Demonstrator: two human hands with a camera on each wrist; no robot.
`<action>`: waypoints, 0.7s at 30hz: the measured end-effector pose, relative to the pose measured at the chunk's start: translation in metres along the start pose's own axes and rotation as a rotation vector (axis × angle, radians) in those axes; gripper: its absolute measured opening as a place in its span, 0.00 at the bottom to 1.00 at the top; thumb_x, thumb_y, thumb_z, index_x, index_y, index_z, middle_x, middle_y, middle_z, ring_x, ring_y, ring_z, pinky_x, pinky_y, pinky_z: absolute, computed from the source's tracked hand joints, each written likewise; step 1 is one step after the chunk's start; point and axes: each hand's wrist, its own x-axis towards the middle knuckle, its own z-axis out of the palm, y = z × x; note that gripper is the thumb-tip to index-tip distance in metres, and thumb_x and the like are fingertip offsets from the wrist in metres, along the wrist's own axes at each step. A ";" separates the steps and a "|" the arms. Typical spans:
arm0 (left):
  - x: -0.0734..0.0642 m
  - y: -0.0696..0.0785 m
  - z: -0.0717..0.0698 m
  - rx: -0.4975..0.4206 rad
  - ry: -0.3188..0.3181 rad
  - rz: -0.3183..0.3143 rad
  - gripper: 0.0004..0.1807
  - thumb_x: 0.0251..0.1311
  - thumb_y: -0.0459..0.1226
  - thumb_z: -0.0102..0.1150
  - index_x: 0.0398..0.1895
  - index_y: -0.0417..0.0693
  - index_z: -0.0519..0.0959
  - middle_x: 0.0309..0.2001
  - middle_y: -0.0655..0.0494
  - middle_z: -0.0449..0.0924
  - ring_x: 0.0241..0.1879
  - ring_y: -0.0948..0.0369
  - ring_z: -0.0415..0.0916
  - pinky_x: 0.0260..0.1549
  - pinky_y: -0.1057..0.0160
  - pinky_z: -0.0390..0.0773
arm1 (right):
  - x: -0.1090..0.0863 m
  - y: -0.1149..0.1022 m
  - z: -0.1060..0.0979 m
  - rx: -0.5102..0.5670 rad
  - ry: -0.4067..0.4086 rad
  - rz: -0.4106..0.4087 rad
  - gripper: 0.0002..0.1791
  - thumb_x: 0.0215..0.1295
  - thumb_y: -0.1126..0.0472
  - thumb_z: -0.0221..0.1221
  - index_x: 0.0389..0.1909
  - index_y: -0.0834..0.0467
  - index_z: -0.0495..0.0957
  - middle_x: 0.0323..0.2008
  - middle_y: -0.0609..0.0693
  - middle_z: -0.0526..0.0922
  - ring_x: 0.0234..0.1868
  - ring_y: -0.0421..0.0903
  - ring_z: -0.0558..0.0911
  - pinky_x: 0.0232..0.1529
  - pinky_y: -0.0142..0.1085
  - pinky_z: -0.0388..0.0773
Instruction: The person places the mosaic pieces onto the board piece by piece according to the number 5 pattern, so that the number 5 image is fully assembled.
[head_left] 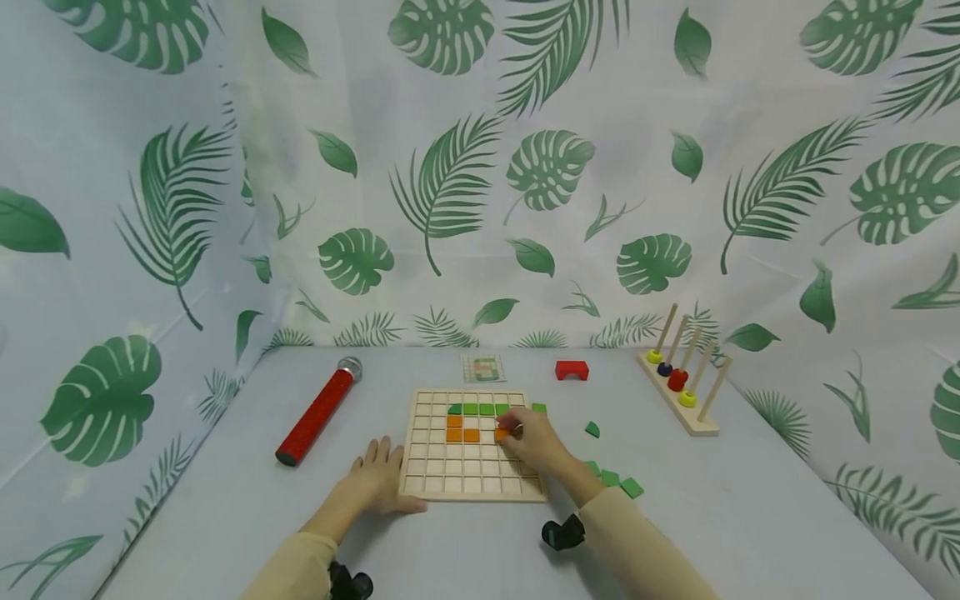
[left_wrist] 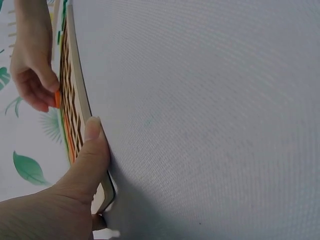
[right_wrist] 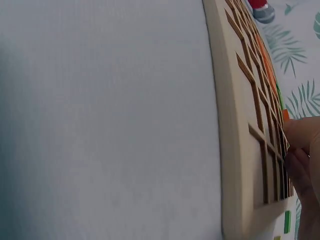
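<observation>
Right hand [head_left: 534, 442] pinches orange tile [head_left: 500, 435] at board [head_left: 472, 497], right of centre; left hand [head_left: 377, 480], fingers outstretched, touches board's near-left corner. Risk: tile could jam if lowered tilted; board could slide if left-hand pressure is weak.

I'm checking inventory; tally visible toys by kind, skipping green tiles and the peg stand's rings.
Orange tiles: 4, one in the right hand
Wooden grid board: 1
Pattern card: 1
Red microphone: 1
Red arch block: 1
Peg stand: 1
Total: 9
</observation>
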 end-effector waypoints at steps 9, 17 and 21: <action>-0.003 0.004 -0.003 0.014 0.001 -0.001 0.55 0.46 0.60 0.66 0.66 0.30 0.58 0.68 0.28 0.50 0.67 0.34 0.45 0.61 0.37 0.52 | 0.005 -0.004 0.015 -0.033 -0.032 -0.007 0.15 0.56 0.69 0.63 0.46 0.62 0.78 0.39 0.47 0.81 0.39 0.41 0.78 0.42 0.35 0.77; -0.002 0.004 -0.003 0.024 0.010 -0.006 0.54 0.46 0.59 0.67 0.66 0.30 0.59 0.68 0.29 0.50 0.67 0.35 0.46 0.61 0.37 0.52 | 0.010 -0.006 0.017 -0.039 -0.036 -0.009 0.14 0.56 0.70 0.63 0.45 0.62 0.79 0.39 0.48 0.81 0.40 0.42 0.77 0.43 0.36 0.77; -0.002 0.003 -0.003 0.022 0.008 -0.007 0.54 0.46 0.59 0.67 0.66 0.30 0.58 0.68 0.29 0.50 0.68 0.35 0.45 0.61 0.38 0.52 | 0.011 -0.006 0.019 -0.050 -0.033 -0.008 0.15 0.56 0.70 0.62 0.46 0.62 0.78 0.39 0.48 0.81 0.39 0.42 0.77 0.43 0.36 0.77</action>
